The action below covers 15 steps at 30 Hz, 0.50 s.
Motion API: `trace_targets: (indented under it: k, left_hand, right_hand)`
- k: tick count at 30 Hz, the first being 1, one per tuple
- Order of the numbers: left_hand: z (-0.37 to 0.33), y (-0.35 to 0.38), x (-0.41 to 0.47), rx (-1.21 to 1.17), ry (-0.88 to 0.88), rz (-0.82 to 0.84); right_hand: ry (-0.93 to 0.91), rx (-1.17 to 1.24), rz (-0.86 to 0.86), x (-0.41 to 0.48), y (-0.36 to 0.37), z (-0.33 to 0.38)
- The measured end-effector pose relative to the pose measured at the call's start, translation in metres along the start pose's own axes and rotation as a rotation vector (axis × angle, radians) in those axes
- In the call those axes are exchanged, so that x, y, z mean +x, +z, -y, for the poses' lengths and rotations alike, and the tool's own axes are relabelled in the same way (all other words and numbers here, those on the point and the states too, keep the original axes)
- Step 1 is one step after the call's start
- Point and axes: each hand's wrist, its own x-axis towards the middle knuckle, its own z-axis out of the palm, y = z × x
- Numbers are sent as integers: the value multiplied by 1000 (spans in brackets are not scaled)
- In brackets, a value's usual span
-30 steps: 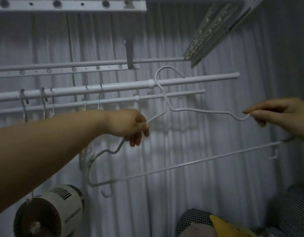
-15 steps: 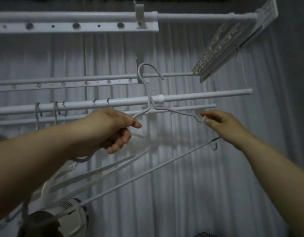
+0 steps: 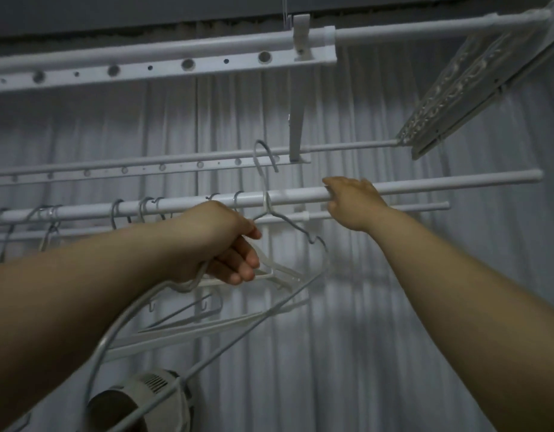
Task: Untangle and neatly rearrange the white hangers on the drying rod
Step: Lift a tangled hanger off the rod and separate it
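Head view: a white hanger (image 3: 271, 213) is gripped at its shoulder by the closed left hand (image 3: 226, 244), its hook raised above the drying rod (image 3: 425, 187). The rod is touched by the right hand (image 3: 352, 202) (fingers curled, grasp unclear). Further hangers (image 3: 129, 210) are hung leftward.

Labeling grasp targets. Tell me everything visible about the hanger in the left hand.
The hanger is thin white coated wire with a curved hook on top, a twisted neck, two sloping shoulders and a long straight bottom bar. The left hand grips its left shoulder, fingers closed around the wire. It is tilted, the bottom bar running down toward the fan. Its hook rises above the drying rod and is not on it. The right hand is on the rod, off the hanger.
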Motion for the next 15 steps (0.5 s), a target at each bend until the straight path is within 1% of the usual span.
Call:
trace_targets:
  k: [2,7,15]
  left_hand:
    - [3,7,13,21,-17,4]
    - [12,19,42,40,-39,14]
    - [26,34,65,60,-95,19]
  right_hand:
    - [2,-30,27,6,4,1]
    - [-45,-39,-16,8,13,-3]
    - [-90,-34,-24,6,14,-6]
